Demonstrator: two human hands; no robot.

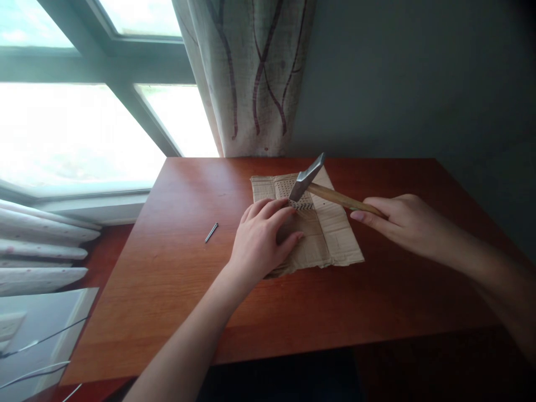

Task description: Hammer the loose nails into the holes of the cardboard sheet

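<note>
My right hand (pixel 402 223) is closed around the wooden handle of a hammer (pixel 307 181), whose metal head hangs just above a piece of cardboard (pixel 330 234) on the wooden table (pixel 176 290). A patch of nail heads (pixel 302 204) shows in the cardboard under the hammer head. My left hand (pixel 262 237) rests on the cardboard's left part, fingers curled, fingertips close to the nail patch. What they pinch, if anything, is hidden. A loose nail (pixel 211 232) lies on the table to the left of that hand.
A patterned curtain (pixel 251 72) hangs behind the table beside a bright window (pixel 75 128). A grey wall stands behind and to the right. Pale fabric and thin cables (pixel 37 340) lie at the lower left, off the table's edge.
</note>
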